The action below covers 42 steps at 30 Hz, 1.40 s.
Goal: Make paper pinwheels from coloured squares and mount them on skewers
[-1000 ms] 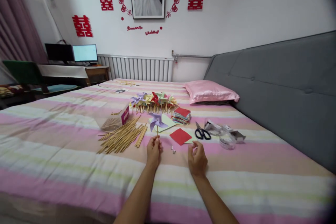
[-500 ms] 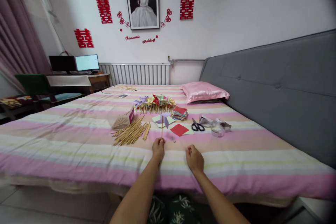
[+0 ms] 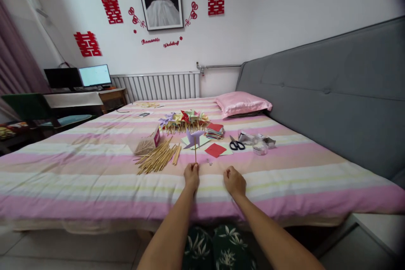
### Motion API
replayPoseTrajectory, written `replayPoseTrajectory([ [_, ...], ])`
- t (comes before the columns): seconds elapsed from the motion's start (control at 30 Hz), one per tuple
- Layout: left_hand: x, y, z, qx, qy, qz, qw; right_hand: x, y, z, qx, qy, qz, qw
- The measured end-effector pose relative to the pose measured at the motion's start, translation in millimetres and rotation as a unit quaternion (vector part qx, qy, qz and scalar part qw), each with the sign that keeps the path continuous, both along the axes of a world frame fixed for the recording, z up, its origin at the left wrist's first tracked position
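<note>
Upright in my left hand is a lilac paper pinwheel, gripped near the lower end of its thin wooden stick. My right hand is curled into a loose fist over the bedspread, to the right of the left one; nothing shows in its fingers. Just beyond the hands lie a red paper square and pale green sheets. A heap of wooden sticks spreads to the left. Farther back, several finished pinwheels in mixed colours lie in a row.
Black-handled scissors and a clear tape roll lie to the right. A stack of coloured paper sits behind the red square. A box is beside the sticks. The striped bed meets a grey headboard; a pink pillow rests there.
The pinwheel's blades have turned to face me more fully, its stick still in my left hand. The view has shifted slightly to the right and down. My right hand stays curled.
</note>
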<state>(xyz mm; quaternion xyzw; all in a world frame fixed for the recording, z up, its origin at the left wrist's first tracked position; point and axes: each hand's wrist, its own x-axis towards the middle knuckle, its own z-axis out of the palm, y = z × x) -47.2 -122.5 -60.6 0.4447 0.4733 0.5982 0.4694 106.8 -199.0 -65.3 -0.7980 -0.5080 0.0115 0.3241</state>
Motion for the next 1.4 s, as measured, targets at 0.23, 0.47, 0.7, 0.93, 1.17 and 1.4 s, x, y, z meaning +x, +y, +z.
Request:
replayPoseTrajectory([
  [0.23,-3.7,2.5,-4.6,0.006,0.028,0.009,1.000,0.3,2.2,1.5,-0.017,-0.001,-0.007,1.000],
  [0.47,0.0,3.3,-6.3,0.007,0.035,0.013,0.999,0.5,1.9,2.4,-0.018,-0.005,-0.009,1.000],
  [0.7,4.0,2.2,-4.4,0.002,0.031,0.009,0.999,2.1,2.6,1.6,-0.010,-0.013,-0.013,1.000],
  [0.93,5.7,1.5,-0.2,0.000,0.032,0.010,0.999,3.0,4.7,1.3,-0.004,-0.019,-0.013,1.000],
  [1.17,1.2,4.2,-5.8,0.022,0.067,0.036,0.997,1.8,6.0,-1.1,-0.001,-0.020,-0.019,1.000],
  [1.4,-0.2,9.0,-14.7,0.045,0.109,0.051,0.992,0.9,9.8,-3.2,0.002,-0.013,-0.026,1.000],
])
